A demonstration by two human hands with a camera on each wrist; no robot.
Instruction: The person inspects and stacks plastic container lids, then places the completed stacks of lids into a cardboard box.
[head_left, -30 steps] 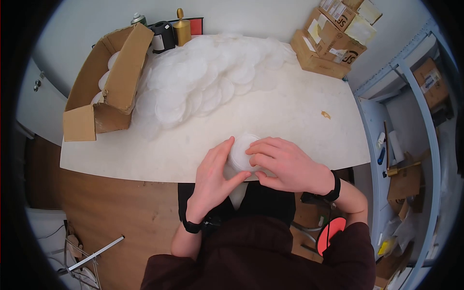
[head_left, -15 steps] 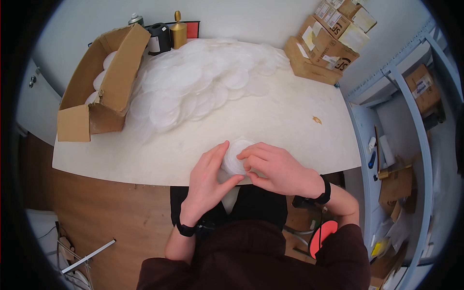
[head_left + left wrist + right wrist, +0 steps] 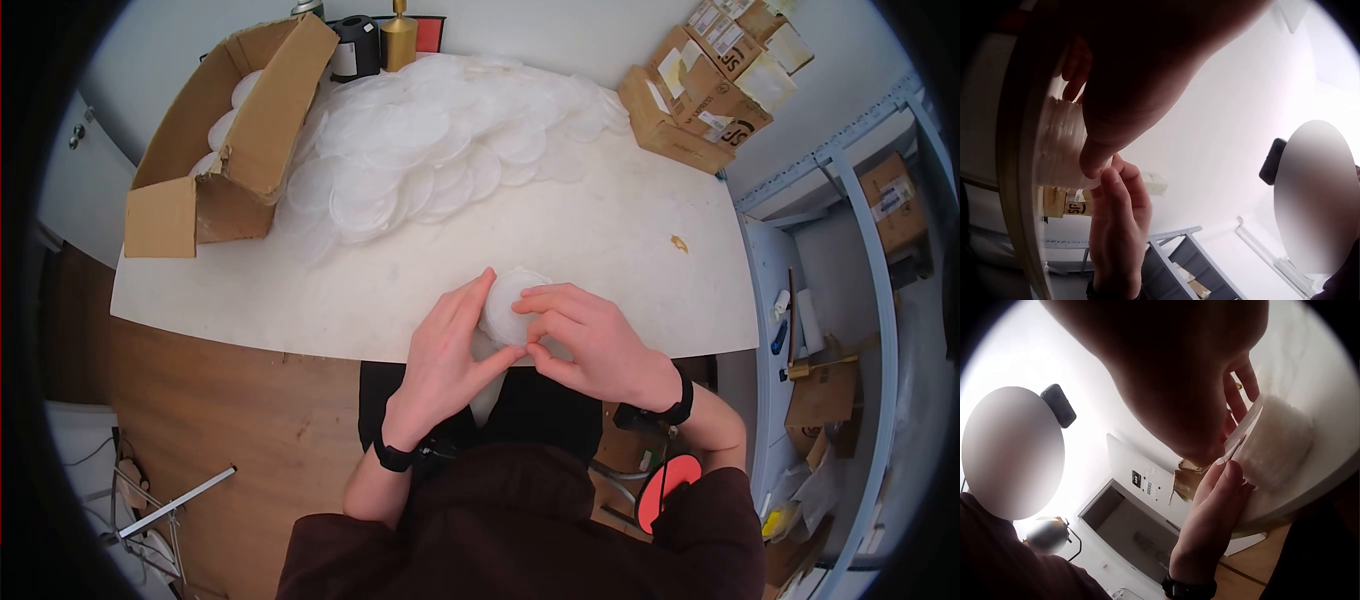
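A stack of thin white translucent discs stands near the table's front edge; its ribbed side shows in the left wrist view. My left hand holds it from the left, long fingers along its side and thumb across the front. From the right, my right hand has bent fingers over the top and its thumb close to the left thumb tip. In the right wrist view a thin disc tilts up from the stack, its edge between the right hand's fingers and thumb; the exact contact is partly hidden.
A wide heap of similar discs covers the table's back. An open cardboard box with discs inside stands at left, taped parcels at back right. Behind the heap are a black container and a gold one. Shelving stands at right.
The head view has shifted. Both hands remain around the stack, and the right thumb has come closer to the left thumb tip. The right fingers have moved slightly over the top.
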